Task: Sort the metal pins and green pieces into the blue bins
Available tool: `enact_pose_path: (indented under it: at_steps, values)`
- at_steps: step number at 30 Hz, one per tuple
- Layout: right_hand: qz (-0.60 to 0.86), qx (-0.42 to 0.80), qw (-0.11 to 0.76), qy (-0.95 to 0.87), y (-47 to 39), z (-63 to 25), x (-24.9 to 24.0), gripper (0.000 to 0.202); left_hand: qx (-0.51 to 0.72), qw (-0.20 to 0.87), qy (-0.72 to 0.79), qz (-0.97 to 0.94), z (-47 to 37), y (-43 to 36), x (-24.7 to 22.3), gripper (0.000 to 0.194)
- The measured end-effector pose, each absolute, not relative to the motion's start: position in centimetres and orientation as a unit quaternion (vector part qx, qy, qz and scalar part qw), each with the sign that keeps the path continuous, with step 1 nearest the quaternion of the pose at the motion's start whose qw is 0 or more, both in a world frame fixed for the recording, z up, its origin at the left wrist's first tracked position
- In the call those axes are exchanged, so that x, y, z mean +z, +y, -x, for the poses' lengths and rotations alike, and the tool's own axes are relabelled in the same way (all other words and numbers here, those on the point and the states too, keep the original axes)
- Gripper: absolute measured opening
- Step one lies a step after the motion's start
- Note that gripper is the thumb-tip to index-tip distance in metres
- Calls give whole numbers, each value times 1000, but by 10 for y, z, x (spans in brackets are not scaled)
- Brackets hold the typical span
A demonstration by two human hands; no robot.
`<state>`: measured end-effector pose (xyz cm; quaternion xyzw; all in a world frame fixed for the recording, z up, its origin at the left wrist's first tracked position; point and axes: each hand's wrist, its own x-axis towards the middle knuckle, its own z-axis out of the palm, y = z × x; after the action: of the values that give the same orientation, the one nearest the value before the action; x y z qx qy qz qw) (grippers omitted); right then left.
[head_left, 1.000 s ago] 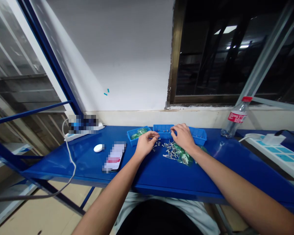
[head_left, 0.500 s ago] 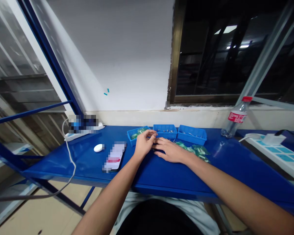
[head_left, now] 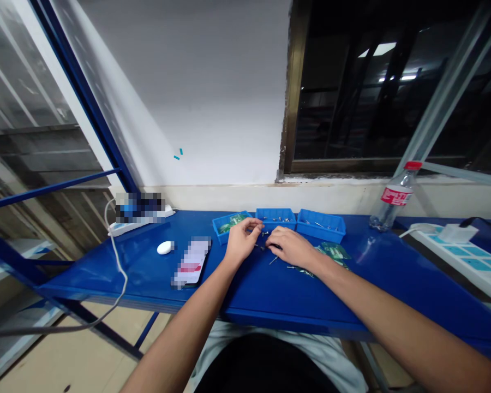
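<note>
My left hand (head_left: 243,238) is in front of the blue bins, its fingers bent toward the thumb. Whatever is in that pinch is too small to make out. To its right, my right hand (head_left: 292,246) curls down to the tabletop with its fingers drawn together. Its fingertips are among small metal screws (head_left: 265,233), and what they grip is hidden. A longer thin screw (head_left: 274,260) lies just below the right fingers. Green plastic packets (head_left: 335,251) lie beside and partly behind the right wrist.
Behind the hands stand a left bin (head_left: 218,229) with green packets, a middle bin (head_left: 276,225) and a right bin (head_left: 323,233) with small metal parts. A phone (head_left: 192,263) and a white oval object (head_left: 164,248) lie left. A bottle (head_left: 396,196) and power strip (head_left: 470,259) are right.
My right hand has drawn back to the right, away from the left, and its fingers have curled. Screws on the table now show between the hands. My left hand has barely moved.
</note>
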<state>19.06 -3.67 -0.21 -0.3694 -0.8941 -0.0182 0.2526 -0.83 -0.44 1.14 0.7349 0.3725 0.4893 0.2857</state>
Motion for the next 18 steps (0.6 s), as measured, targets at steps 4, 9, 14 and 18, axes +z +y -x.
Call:
enact_pose_path:
  at_steps: [4, 9, 14, 18]
  values:
    - [385, -16, 321, -865, -36, -191, -2, 15, 484, 286, 373, -738, 9, -5, 11, 20]
    - [421, 34, 441, -792, -38, -189, 3, 24, 452, 283, 369, -761, 8, -8, 12, 21]
    - [416, 89, 511, -747, -43, -187, 10, 25, 388, 286, 336, -809, 6, -13, 13, 26]
    - [426, 97, 512, -739, -44, -183, 10, 14, 364, 268, 323, -832, 6, -14, 13, 30]
